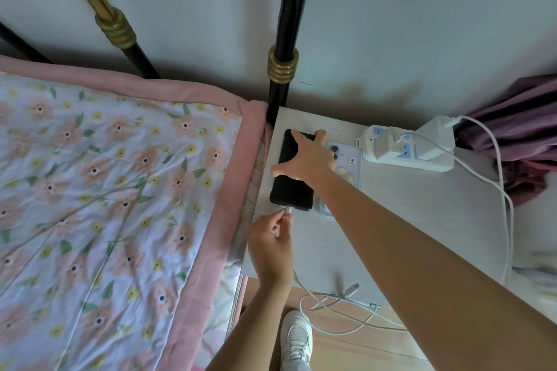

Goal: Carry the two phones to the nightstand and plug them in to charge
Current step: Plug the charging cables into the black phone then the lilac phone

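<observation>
The black phone (291, 187) lies flat on the nightstand (407, 205), close to its left edge and just beside the bed (105, 190). The right hand (307, 156) rests on the upper part of this phone with the fingers spread and straight, pressing it down. The left hand (269, 247) pinches the plug (287, 210) of a white cable (304, 286) between thumb and fingers, and the plug tip is at the port on the phone's near edge (whether it is fully in, I cannot tell).

The second phone (349, 166), in a light purple case, lies face down just to the right of the black one, partly hidden under the right arm. Behind it stands a white power strip (404, 156) with two chargers plugged in. A second cable end (352, 288) lies loose on the near edge of the nightstand. A white shoe (297, 337) shows on the floor below.
</observation>
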Demonstrator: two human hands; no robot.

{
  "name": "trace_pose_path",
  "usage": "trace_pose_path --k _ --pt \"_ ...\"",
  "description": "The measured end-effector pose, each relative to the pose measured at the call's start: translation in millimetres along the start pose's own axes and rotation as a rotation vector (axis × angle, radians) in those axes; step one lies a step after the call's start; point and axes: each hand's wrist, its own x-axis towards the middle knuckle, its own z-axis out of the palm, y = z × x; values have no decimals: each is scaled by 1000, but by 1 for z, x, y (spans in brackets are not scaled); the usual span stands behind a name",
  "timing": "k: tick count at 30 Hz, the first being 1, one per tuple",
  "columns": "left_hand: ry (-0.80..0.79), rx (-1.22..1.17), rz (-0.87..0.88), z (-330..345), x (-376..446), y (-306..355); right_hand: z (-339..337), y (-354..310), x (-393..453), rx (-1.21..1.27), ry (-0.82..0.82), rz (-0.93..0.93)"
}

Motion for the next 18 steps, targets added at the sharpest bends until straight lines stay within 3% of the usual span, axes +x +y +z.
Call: trace_pose_path --k 5,18 --pt "-47 -169 -131 -6 -4 4 -6 1 -2 53 -25 -7" --pt "-67 -217 -86 -9 -9 3 -8 4 0 69 -36 -18"
